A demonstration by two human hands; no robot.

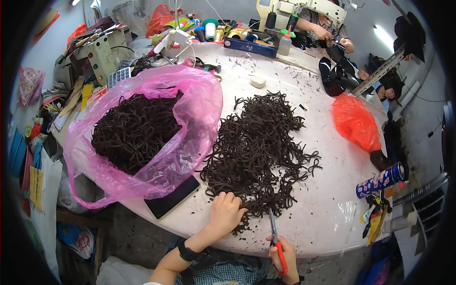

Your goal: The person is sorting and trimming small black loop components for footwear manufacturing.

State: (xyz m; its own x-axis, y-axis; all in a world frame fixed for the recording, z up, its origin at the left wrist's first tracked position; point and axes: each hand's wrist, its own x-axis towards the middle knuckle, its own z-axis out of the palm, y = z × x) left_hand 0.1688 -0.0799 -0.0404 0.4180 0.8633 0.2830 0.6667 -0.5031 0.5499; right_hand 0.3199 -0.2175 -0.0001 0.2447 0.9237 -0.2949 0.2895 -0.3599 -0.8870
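Note:
A loose pile of short, looped dark brown cord pieces (251, 137) lies on the white table. My left hand (227, 213) is at the pile's near edge, fingers bent and closed on some of the cords; the fingertips are partly hidden. To its right, my right hand (285, 259) grips red-handled scissors (281, 254). Their metal blades point away from me, with the tips at the near edge of the cords. On the left, a pink translucent plastic bag (197, 95) lies open, holding a big mass of similar cords (137, 128).
A dark phone (173, 197) lies partly under the bag. An orange-red bag (356, 121) and a blue patterned can (380, 180) are at the right edge. Thread spools (210, 31), a blue tray (249, 45) and a squeeze bottle (285, 45) stand behind. Another person's hands work by a sewing machine (304, 8).

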